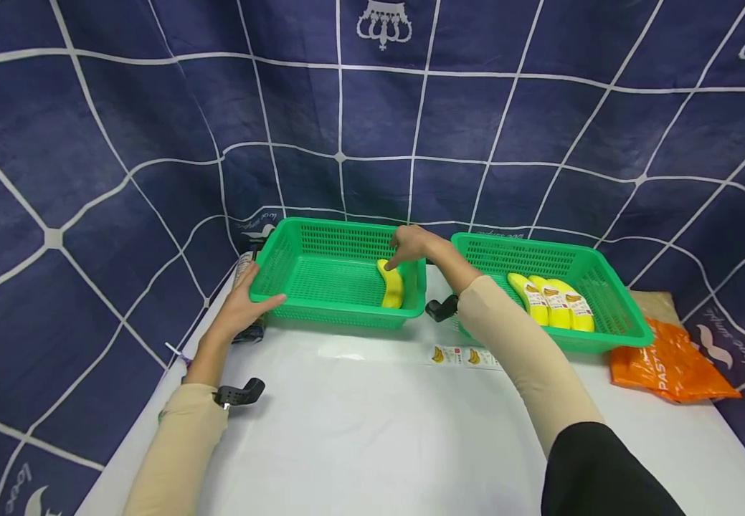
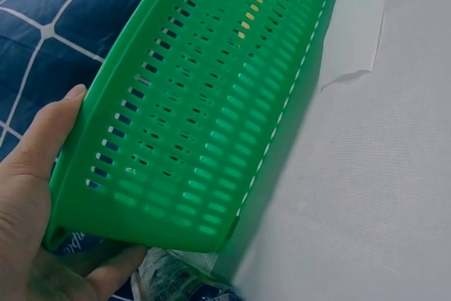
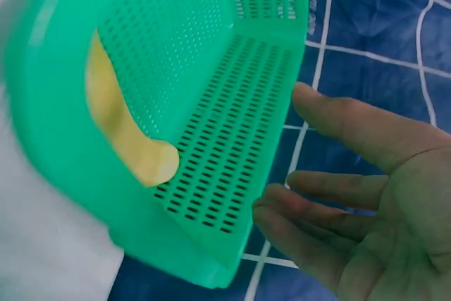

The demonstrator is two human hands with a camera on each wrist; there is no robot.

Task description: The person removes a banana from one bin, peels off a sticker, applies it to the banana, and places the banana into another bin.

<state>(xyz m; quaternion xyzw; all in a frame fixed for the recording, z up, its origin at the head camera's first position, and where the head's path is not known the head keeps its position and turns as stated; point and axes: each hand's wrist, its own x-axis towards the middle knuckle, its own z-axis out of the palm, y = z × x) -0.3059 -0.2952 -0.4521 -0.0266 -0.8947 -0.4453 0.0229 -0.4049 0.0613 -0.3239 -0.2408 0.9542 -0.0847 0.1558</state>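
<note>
A green plastic basket (image 1: 320, 276) with slotted walls stands at the back of the table, with one yellow banana (image 1: 393, 287) lying near its right end. My left hand (image 1: 239, 304) grips the basket's left end, thumb on the rim and fingers round the corner, as the left wrist view shows up close. At the opposite end, my right hand (image 1: 414, 242) hovers by the back right rim with nothing in it. In the right wrist view its fingers (image 3: 310, 234) are spread and loosely bent beside the rim, and the banana (image 3: 127, 118) shows past the near wall.
A second green basket (image 1: 611, 308) holds several labelled bananas (image 1: 556, 304) at the right. A strip of banana labels (image 1: 465, 356) lies on the white table (image 1: 372, 444) between. An orange bag (image 1: 669, 365) is at the far right; a dark package (image 1: 256, 331) sits by the left hand.
</note>
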